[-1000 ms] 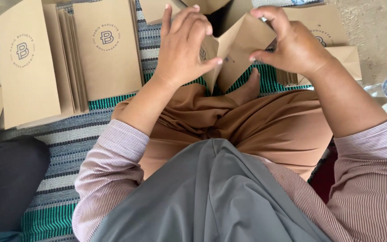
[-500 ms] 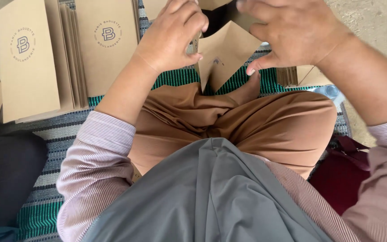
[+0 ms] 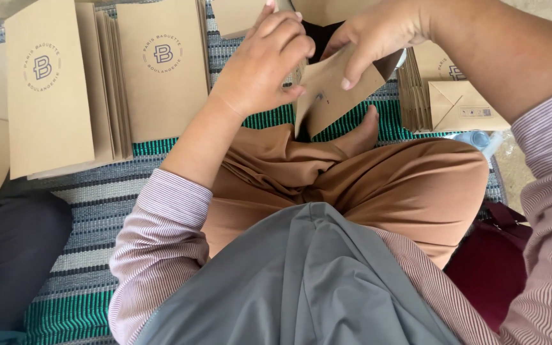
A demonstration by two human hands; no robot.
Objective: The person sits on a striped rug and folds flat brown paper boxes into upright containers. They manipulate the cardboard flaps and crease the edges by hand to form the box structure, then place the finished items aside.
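**Both hands closed on one brown paper bag above the lap**

The left hand (image 3: 260,67) and right hand (image 3: 378,32) share a grip on a flat brown paper bag (image 3: 333,92), held tilted over the crossed legs. The left fingers curl shut around the bag's left edge; the right thumb presses on its face, with the other fingers behind it. Just below the grip, a bare foot (image 3: 359,134) rests on tan trousers (image 3: 410,185). Well to the left of the grip, stacks of printed paper bags (image 3: 97,89) lie on a green striped mat (image 3: 97,211). Near the right of the grip stands another stack of folded bags (image 3: 448,96), and beside it lies a clear plastic bottle (image 3: 477,139).
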